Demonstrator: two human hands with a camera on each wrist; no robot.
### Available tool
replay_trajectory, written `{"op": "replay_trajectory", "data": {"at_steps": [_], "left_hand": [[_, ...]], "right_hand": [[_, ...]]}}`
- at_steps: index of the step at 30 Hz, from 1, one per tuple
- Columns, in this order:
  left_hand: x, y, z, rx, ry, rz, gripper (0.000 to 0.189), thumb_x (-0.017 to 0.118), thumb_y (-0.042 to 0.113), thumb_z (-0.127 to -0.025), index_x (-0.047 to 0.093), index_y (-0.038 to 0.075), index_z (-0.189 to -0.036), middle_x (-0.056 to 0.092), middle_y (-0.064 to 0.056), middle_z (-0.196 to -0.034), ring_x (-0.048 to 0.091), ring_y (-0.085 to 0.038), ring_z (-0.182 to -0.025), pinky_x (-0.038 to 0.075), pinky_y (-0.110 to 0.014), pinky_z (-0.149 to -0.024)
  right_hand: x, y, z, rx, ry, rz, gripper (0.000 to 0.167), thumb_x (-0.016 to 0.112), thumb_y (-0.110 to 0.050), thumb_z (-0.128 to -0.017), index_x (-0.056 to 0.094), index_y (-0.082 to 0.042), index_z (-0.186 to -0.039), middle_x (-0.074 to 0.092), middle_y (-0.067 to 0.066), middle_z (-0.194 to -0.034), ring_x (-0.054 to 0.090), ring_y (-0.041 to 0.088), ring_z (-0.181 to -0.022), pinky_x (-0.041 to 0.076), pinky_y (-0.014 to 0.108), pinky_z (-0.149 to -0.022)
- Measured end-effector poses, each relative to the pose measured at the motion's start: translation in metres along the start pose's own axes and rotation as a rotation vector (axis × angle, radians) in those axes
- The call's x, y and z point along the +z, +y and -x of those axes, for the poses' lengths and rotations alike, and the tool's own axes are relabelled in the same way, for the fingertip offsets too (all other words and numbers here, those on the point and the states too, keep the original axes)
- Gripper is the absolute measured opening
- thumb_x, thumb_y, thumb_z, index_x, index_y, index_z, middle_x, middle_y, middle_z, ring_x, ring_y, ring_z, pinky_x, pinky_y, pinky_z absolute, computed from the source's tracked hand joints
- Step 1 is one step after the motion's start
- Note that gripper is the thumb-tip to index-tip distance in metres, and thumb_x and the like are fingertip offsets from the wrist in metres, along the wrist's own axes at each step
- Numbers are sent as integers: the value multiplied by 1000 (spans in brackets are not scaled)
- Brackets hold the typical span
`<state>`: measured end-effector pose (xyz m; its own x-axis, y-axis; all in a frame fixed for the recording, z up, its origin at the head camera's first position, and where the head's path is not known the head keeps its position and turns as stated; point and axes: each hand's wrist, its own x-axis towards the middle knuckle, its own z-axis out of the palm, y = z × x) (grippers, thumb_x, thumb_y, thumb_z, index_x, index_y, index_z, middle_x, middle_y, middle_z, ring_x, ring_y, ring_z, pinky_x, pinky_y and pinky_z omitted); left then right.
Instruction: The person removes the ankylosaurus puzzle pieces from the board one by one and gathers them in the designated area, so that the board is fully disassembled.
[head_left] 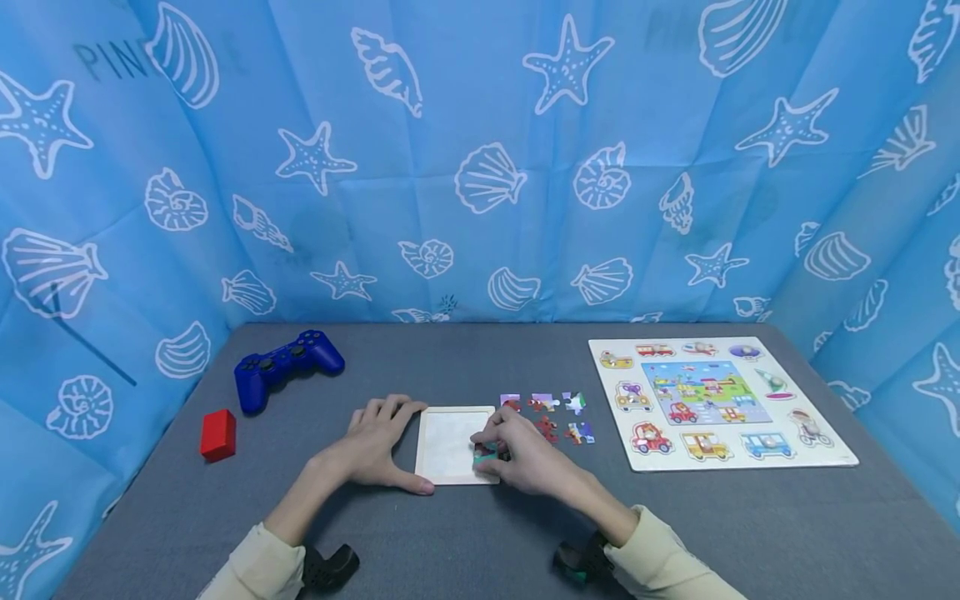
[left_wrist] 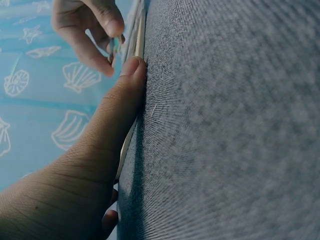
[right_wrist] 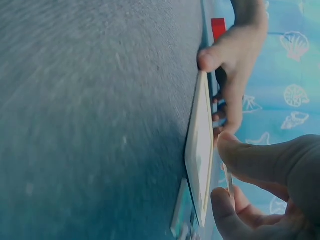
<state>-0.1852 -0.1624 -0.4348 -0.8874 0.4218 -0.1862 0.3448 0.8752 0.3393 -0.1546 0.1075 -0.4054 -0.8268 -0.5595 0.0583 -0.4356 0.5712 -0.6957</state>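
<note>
A shallow square tray (head_left: 447, 446) with a light wooden rim lies on the table, its inside bare and white. My left hand (head_left: 378, 442) spreads along its left side, thumb by the near corner and fingertips by the far one. Over the tray's right part, my right hand (head_left: 525, 454) pinches a small jigsaw piece (head_left: 484, 452) with green on it between thumb and fingers. The right wrist view shows that piece (right_wrist: 229, 181) edge-on, above the tray's surface. Several loose jigsaw pieces (head_left: 575, 403) lie to the right of the tray, some partly hidden behind my right hand.
A large white picture board (head_left: 618, 417) with vehicle pictures lies at the right. At the left are a blue game controller (head_left: 288, 364) and a red block (head_left: 218, 435). A blue shell-print curtain (head_left: 480, 250) hangs behind the grey table (head_left: 450, 533).
</note>
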Motion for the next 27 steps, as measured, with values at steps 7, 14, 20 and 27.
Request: {"op": "replay_trajectory", "data": {"at_steps": [7, 14, 20, 27], "left_hand": [[0, 0, -1, -6, 0, -10, 119, 77, 84, -62, 35, 26, -157, 36, -12, -158, 36, -40, -139, 31, -62, -108], [1, 0, -1, -4, 2, -8, 120, 77, 84, -62, 35, 25, -157, 36, -12, -158, 36, -41, -139, 31, -63, -107], [1, -1, -1, -12, -3, -10, 120, 77, 84, -61, 35, 26, -157, 36, -12, -158, 35, -40, -140, 31, -62, -108], [0, 1, 0, -14, -9, -8, 119, 77, 84, -62, 34, 26, -158, 35, -12, -158, 35, -40, -141, 30, -63, -109]], "right_hand": [[-16, 9, 14, -41, 17, 12, 31, 79, -9, -89, 75, 2, -117, 59, 6, -104, 53, 12, -89, 48, 23, -77], [-36, 21, 31, -20, 1, 51, 30, 78, -9, -89, 75, -1, -118, 60, 5, -106, 54, 13, -92, 49, 26, -78], [-53, 31, 45, -1, -2, 71, 32, 78, -13, -90, 75, -4, -120, 60, 4, -107, 55, 12, -94, 52, 28, -81], [-68, 46, 59, 37, 8, 69, 31, 78, -14, -90, 76, -5, -119, 59, 3, -106, 49, 10, -88, 47, 25, -74]]}}
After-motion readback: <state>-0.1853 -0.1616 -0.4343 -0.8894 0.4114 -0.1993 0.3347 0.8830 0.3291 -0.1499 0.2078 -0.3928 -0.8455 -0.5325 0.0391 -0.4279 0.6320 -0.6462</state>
